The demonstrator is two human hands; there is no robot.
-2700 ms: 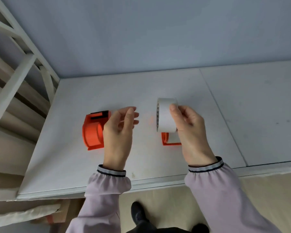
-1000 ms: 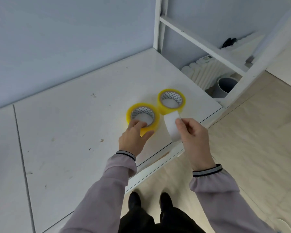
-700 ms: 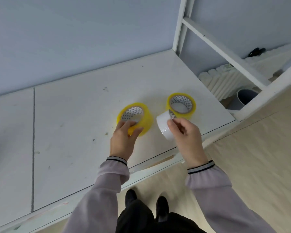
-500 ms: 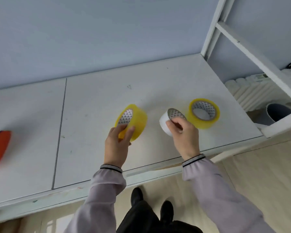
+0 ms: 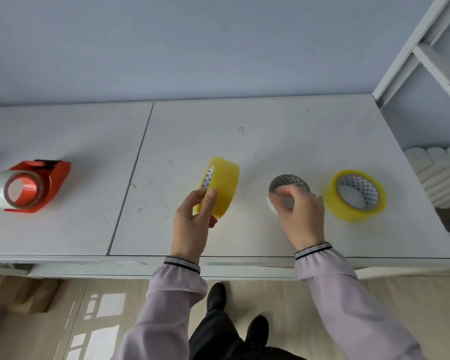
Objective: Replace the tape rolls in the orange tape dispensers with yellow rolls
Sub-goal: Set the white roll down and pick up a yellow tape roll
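Currently, entries run left to right across the white table [image 5: 270,126].

Item 1, at nine o'clock: orange dispenser [image 5: 40,185], lying on its side. Contents: one pale, shiny roll [image 5: 3,192] on its hub, still to be swapped out. A second dispenser is not in view.

Item 2, at centre: yellow roll [image 5: 220,187], lifted on edge and tilted. The left hand [image 5: 192,224] pinches its rim, thumb on the outer face and fingers curled behind. Its patterned cardboard core shows on the left face.

Item 3, just right of centre: white roll [image 5: 286,189], lying flat or nearly so on the table. The right hand [image 5: 300,216] is curled over its near edge, fingertips closed on the rim; whether it still bears weight or has let go, I cannot tell.

Item 4, at three o'clock: spare yellow roll [image 5: 355,194], flat on the table, untouched, just beside the right hand's knuckles.

Handling note, as judgement: the step in hand looks like setting down the old white roll and carrying the yellow one toward the dispenser. Leave the white roll flat so it cannot wheel off the near edge. Keep the rim pinch on the yellow roll, clear of the sticky free end. Empty the dispenser's hub before presenting the new core square to it.
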